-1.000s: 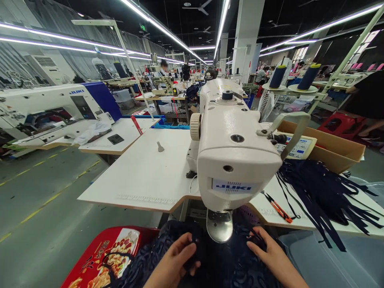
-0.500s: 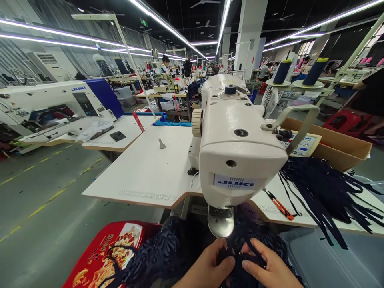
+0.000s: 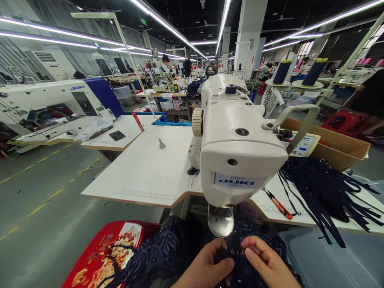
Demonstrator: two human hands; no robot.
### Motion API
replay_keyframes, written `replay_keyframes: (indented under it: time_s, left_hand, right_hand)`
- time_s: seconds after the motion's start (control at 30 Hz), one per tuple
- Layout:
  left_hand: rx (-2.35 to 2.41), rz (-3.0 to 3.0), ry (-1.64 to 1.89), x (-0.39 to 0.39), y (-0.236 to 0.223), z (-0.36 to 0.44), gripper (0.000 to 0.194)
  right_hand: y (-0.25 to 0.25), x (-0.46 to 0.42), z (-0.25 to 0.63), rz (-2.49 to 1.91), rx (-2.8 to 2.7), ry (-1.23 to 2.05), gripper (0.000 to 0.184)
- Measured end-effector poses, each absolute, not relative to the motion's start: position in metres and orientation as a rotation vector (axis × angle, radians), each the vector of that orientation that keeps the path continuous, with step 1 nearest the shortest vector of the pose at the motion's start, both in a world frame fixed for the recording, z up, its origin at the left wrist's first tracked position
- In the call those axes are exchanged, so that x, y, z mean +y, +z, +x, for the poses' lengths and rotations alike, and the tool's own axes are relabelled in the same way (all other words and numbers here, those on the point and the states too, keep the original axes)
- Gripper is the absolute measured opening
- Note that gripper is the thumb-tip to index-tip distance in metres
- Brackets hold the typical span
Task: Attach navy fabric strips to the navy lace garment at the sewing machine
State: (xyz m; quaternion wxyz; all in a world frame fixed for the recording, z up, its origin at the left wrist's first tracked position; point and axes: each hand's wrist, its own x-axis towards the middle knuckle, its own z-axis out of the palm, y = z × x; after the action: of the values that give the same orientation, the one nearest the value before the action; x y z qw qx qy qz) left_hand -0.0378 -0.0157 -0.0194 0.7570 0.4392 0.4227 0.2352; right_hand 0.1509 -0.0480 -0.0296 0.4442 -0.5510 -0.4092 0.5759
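Observation:
A heap of navy lace garments (image 3: 171, 248) fills the space under the sewing machine head (image 3: 240, 152). My left hand (image 3: 207, 262) pinches a dark piece of a garment between thumb and fingers, just below the machine's shiny metal guard (image 3: 221, 221). Facing it, my right hand (image 3: 267, 260) is closed at the other side of the same dark piece, thumb and fingertips pressed together. Small bright spots show on the cloth between the hands. The exact part gripped is hard to make out against the dark fabric.
On the right of the white table (image 3: 144, 168) lie orange thread snips (image 3: 280, 206) and a bundle of navy straps (image 3: 321, 188), beside a cardboard box (image 3: 348, 154). A red patterned lid (image 3: 102, 256) sits at lower left, a grey plastic bin (image 3: 333, 260) at lower right.
The dark strap that crossed my right fingers no longer shows there. My right thumb and fingers have come closer together and shifted slightly up. My left hand stays almost in place.

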Motion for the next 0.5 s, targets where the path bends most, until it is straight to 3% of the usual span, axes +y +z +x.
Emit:
replay_keyframes:
  time_s: [0.23, 0.5]
  left_hand:
    - [0.942, 0.979, 0.49, -0.017, -0.017, -0.037, 0.025]
    - [0.915, 1.025, 0.519, -0.015, -0.033, -0.04, 0.038]
  right_hand:
    - [-0.036, -0.049, 0.143, -1.297, -0.924, 1.421, 0.041]
    - [-0.039, -0.048, 0.149, -1.296, -1.063, 1.467, 0.029]
